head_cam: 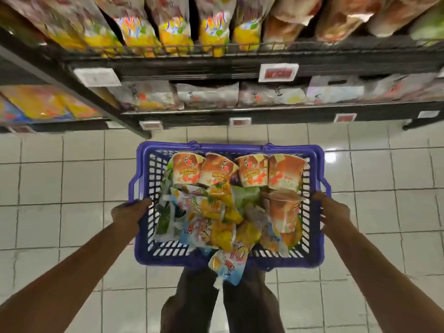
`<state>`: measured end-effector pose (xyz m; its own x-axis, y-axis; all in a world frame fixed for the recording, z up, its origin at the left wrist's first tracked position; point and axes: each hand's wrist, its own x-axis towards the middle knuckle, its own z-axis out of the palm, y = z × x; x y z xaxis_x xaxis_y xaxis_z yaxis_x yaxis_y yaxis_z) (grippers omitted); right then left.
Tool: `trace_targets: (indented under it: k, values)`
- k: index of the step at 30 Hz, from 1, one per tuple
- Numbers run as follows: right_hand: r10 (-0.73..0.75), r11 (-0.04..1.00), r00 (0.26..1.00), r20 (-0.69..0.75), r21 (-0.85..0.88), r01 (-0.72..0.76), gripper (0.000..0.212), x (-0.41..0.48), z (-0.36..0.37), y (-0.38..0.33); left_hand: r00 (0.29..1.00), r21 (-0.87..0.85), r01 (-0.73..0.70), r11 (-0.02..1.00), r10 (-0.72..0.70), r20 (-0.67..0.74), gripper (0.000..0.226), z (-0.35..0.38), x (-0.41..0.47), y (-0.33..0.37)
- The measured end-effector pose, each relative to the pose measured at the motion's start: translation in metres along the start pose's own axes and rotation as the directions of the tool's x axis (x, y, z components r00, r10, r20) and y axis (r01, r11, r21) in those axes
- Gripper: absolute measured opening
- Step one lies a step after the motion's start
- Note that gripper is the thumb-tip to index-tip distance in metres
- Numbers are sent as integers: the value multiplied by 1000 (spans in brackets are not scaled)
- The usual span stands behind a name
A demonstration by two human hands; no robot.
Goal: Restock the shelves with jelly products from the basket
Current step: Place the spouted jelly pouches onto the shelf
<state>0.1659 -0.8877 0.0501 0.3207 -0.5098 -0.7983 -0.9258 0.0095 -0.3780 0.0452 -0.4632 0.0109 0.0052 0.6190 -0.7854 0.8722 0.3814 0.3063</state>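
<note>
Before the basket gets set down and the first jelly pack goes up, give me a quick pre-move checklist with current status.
1. Left hand gripping the basket side: ok.
2. Right hand gripping the opposite side: ok.
3. Load contained: not ok, one pouch hangs over the near rim.
4. Orange cups lined up along the far wall: ok.
5. Floor between basket and shelf bare of obstacles: ok.
6. Free slot on the lower shelf: cannot tell, the visible row looks full and the picture is blurred.

Jelly packs (216, 212) in basket (230, 148) (shelves (240, 111) seemingly behind)
</note>
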Motion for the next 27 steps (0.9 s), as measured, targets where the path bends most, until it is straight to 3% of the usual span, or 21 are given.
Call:
trace_targets:
  k: [9,17,21,25,27]
  values:
    - [11,998,998,62,-55,-7,27,101,78,27,998,18,55,998,-55,-32,63,58,122,-25]
    - [44,994,997,58,-105,-37,16,136,102,40,993,17,53,998,-51,-104,35,75,150,-36]
    - [25,991,996,85,-130,-14,16,138,102,35,999,55,14,998,-12,-48,34,72,143,-27]
    - [-54,977,989,141,-195,81,25,126,98,32,998,129,-68,989,67,10,40,62,123,-26]
    - [-243,869,968,65,-429,247,43,109,95,37,976,312,-178,933,209,-68,58,61,107,-28]
